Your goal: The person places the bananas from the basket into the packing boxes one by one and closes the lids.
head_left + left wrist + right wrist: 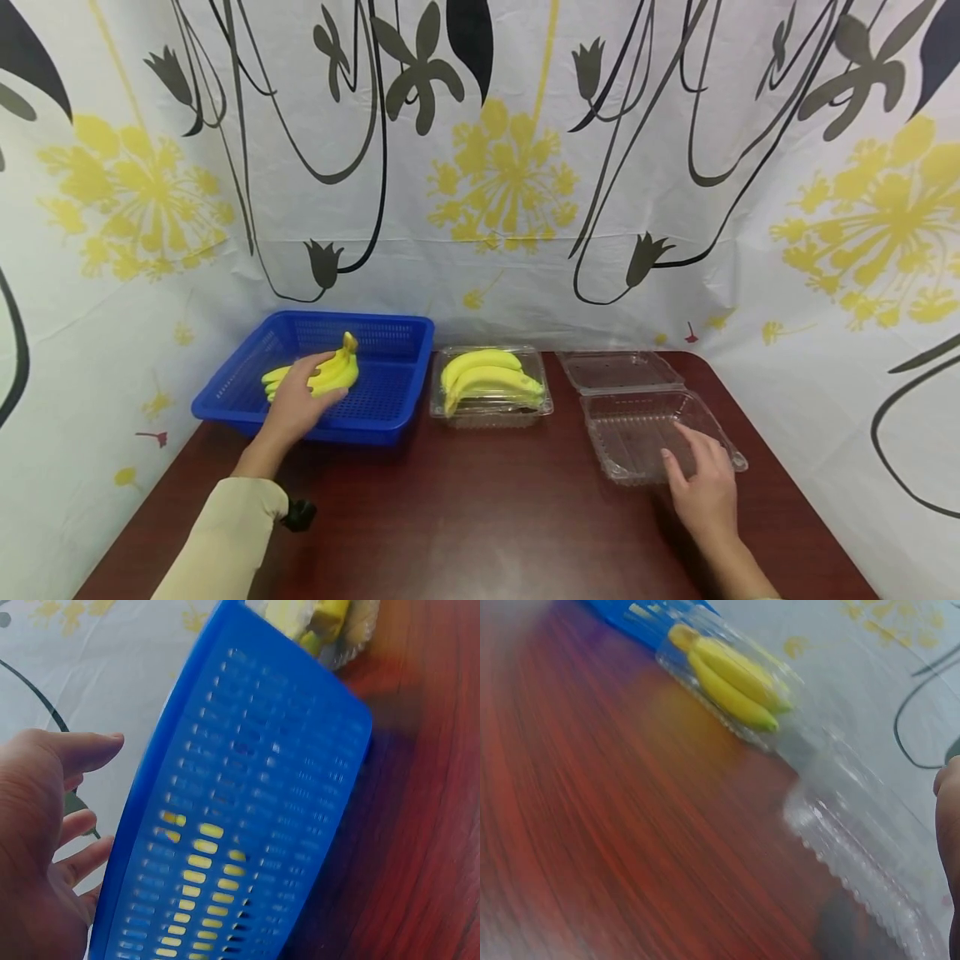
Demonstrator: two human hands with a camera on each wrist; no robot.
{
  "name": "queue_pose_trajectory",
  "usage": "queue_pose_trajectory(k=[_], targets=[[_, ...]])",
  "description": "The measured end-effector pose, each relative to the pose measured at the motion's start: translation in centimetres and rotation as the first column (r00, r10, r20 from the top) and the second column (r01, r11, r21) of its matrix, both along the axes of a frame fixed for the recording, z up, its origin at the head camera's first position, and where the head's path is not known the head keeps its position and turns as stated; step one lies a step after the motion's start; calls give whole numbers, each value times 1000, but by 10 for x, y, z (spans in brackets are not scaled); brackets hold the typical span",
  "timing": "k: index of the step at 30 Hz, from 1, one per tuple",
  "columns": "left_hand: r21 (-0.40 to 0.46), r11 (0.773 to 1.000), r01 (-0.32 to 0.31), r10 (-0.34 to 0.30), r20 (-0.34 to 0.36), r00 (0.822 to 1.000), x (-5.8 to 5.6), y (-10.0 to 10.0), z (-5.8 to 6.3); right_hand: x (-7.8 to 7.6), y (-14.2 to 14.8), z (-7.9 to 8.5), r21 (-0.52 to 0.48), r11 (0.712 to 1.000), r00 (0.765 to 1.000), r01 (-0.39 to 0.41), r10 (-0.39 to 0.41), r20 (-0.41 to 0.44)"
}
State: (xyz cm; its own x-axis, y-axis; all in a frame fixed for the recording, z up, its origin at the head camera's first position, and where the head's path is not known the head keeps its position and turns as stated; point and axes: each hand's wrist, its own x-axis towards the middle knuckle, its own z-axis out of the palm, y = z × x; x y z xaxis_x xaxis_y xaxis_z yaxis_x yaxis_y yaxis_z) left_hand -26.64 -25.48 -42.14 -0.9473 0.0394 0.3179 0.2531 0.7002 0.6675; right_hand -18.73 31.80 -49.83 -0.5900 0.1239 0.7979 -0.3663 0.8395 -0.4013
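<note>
In the head view my left hand [300,402] hovers over the blue plastic basket [390,392], thumb and fingers spread beside a bunch of yellow bananas [347,367]. The left wrist view shows this left hand [45,817] just beyond the basket rim, its fingers loosely extended, with yellow showing through the slots. My right hand [705,487] is at the front right of a clear plastic clamshell container [637,433], fingers relaxed and apart. That container's lid [622,371] lies folded back toward the wall. Only an edge of the right hand [951,825] enters the right wrist view.
Between basket and clamshell stands a lidded clear container [491,421] with bananas [491,379] inside. All rest on a dark reddish wooden table [480,517]. A flower-patterned cloth [480,192] hangs close behind and along both sides.
</note>
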Motion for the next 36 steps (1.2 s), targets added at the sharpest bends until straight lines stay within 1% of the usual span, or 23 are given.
queue_pose_trajectory(k=[3, 7, 10, 13, 15, 17, 20, 22, 25, 27, 29, 32, 34, 36], targets=[[-42, 999, -2, 3, 22, 1000, -4, -7, -1, 0, 8, -1, -9, 1000, 1000, 9, -10, -7], [-94, 996, -8, 13, 49, 999, -9, -18, -3, 1, 17, -4, -29, 999, 999, 43, -43, -1], [-136, 991, 10, 1, 75, 997, -13, -24, -3, 2, 24, -6, -51, 996, 997, 79, -79, 5], [-194, 981, 34, -13, 108, 994, -18, -30, -1, 2, 30, -8, -74, 992, 994, 106, -105, 9], [-242, 969, 46, -10, 148, 989, -22, -35, 1, 3, 32, -10, -91, 988, 993, 122, -121, 17], [-282, 957, 62, -5, 199, 980, -24, -41, 3, 3, 34, -12, -108, 984, 990, 141, -137, 39], [-335, 938, 85, 9, 267, 964, -27, -50, 6, 4, 36, -14, -144, 974, 982, 177, -164, 97], [-356, 930, 95, 14, 293, 956, -28, -56, 6, 3, 38, -16, -175, 965, 975, 195, -171, 145], [-379, 919, 105, 19, 309, 951, -30, -63, 6, 2, 42, -18, -244, 947, 963, 208, -154, 222], [-385, 916, 110, 22, 323, 946, -30, -67, 6, 1, 44, -20, -294, 933, 952, 209, -126, 279], [-380, 917, 119, 16, 335, 942, -30, -70, 8, 1, 46, -21, -342, 914, 935, 220, -98, 340], [-376, 916, 141, -2, 347, 938, -31, -73, 11, 0, 48, -23, -391, 884, 903, 259, -78, 422], [-377, 913, 156, -13, 356, 935, -32, -74, 13, 0, 49, -23, -406, 870, 888, 279, -72, 455], [-392, 905, 165, -12, 364, 931, -32, -76, 14, -1, 49, -23, -414, 864, 879, 287, -66, 472]])
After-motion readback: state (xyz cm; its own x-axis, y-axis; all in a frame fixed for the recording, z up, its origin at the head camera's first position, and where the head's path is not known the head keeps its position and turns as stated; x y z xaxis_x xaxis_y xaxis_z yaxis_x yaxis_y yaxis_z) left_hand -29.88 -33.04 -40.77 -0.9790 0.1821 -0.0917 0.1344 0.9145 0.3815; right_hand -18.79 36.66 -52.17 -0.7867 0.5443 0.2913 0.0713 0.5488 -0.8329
